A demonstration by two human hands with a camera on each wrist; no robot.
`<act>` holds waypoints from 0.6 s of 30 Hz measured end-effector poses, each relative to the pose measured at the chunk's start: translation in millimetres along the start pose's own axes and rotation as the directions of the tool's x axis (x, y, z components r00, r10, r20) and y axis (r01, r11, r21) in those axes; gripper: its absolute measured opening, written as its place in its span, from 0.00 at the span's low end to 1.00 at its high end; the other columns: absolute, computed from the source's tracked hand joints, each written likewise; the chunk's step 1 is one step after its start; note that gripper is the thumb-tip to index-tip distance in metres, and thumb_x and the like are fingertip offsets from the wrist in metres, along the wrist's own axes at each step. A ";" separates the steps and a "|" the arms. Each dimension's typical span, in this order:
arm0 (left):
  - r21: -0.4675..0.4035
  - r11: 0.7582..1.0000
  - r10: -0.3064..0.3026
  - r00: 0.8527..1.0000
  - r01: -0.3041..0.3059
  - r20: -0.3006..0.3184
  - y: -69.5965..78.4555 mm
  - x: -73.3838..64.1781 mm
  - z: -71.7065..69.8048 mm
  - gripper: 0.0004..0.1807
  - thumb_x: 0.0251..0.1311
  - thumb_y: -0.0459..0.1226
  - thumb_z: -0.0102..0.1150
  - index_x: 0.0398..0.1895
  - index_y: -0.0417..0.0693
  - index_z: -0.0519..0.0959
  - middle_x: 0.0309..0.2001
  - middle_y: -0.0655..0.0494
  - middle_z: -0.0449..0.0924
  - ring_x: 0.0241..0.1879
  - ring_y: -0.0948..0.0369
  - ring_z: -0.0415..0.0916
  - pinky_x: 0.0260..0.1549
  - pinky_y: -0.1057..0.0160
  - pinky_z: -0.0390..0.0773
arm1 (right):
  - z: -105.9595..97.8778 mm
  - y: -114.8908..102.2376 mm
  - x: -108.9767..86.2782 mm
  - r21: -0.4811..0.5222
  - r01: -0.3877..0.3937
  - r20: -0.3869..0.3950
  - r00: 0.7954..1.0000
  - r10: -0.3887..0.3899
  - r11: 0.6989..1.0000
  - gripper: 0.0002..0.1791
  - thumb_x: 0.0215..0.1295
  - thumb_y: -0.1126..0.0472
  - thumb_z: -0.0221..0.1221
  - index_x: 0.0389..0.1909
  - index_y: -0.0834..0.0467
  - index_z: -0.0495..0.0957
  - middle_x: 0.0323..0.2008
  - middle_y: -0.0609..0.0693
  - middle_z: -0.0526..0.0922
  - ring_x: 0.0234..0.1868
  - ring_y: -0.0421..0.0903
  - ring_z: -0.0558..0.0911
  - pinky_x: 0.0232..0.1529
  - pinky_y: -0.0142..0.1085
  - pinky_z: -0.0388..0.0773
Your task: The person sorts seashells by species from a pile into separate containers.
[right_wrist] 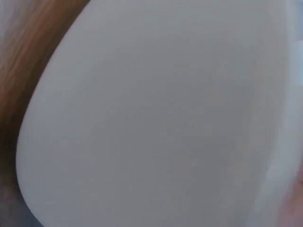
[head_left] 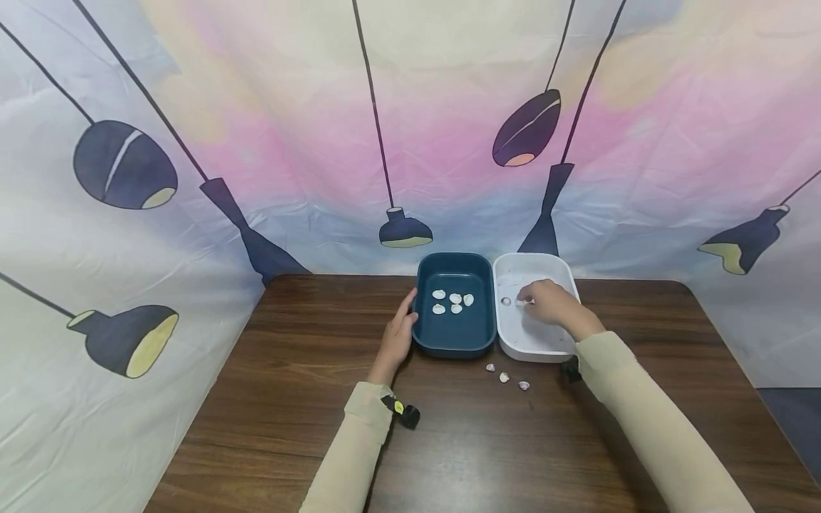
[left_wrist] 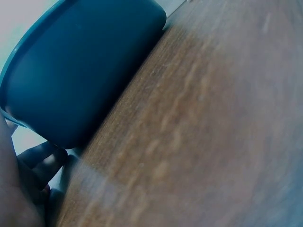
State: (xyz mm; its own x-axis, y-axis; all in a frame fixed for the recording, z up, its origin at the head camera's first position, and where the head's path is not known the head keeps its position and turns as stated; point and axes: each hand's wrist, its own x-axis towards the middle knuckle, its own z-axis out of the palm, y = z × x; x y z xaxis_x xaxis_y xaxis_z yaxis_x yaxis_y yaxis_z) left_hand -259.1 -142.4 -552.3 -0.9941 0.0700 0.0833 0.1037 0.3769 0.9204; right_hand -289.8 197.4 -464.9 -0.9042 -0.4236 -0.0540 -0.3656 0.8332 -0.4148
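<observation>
My left hand (head_left: 396, 338) rests against the left side of a dark teal tray (head_left: 454, 342). In the left wrist view its fingers (left_wrist: 47, 163) lie by the tray's lower corner. Several pale seashells (head_left: 455, 298) lie inside that tray. Over the white tray (head_left: 527, 349), my right hand (head_left: 551, 303) reaches down inside and pinches a small pale seashell (head_left: 522, 303) at its fingertips, partly hidden. Another small pinkish seashell (head_left: 506, 301) lies just left of those fingertips. The right wrist view shows mostly the blurred outer wall of the white tray (right_wrist: 151, 113).
Three small seashells (head_left: 504, 377) lie on the brown wooden table (head_left: 308, 399) in front of the trays. Both trays stand side by side near the table's back edge. Behind hangs a cloth (head_left: 308, 128) printed with lamps.
</observation>
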 end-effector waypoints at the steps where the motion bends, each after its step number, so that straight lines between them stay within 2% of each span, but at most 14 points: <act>1: -0.001 1.000 -0.001 1.000 0.001 0.001 -0.4 0.1 0.0 0.33 0.78 0.45 0.37 0.85 0.64 0.60 0.82 0.54 0.60 0.80 0.48 0.57 0.75 0.38 0.57 | -2.2 -4.0 -3.9 0.000 0.010 -0.012 1.000 -0.010 1.000 0.16 0.65 0.73 0.57 0.51 0.71 0.86 0.48 0.65 0.88 0.55 0.65 0.84 0.58 0.57 0.79; 9: -0.014 1.000 -0.009 1.000 0.009 0.002 -0.1 0.3 -1.2 0.32 0.78 0.45 0.37 0.85 0.65 0.60 0.82 0.54 0.60 0.80 0.47 0.57 0.74 0.37 0.57 | -11.5 -36.0 -38.8 -0.042 0.100 -0.086 0.991 -0.104 0.994 0.12 0.65 0.71 0.61 0.46 0.67 0.88 0.38 0.56 0.89 0.41 0.54 0.87 0.47 0.53 0.83; 18: -0.014 1.000 -0.007 1.000 0.007 0.008 0.7 0.2 -0.8 0.32 0.78 0.45 0.37 0.85 0.65 0.59 0.82 0.54 0.59 0.80 0.47 0.57 0.74 0.37 0.57 | 2.5 -53.6 -80.1 -0.018 0.140 -0.111 0.984 -0.141 0.990 0.02 0.63 0.67 0.68 0.35 0.60 0.88 0.29 0.45 0.86 0.31 0.42 0.81 0.36 0.43 0.80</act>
State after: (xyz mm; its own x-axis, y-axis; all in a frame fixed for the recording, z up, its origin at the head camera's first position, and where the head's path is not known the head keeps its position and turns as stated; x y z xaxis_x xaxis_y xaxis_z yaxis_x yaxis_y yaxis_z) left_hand -259.3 -142.8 -551.4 -0.9944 0.0746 0.0742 0.0964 0.3646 0.9262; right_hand -197.2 185.8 -440.6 -0.8627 -0.4945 0.1063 -0.4921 0.7720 -0.4022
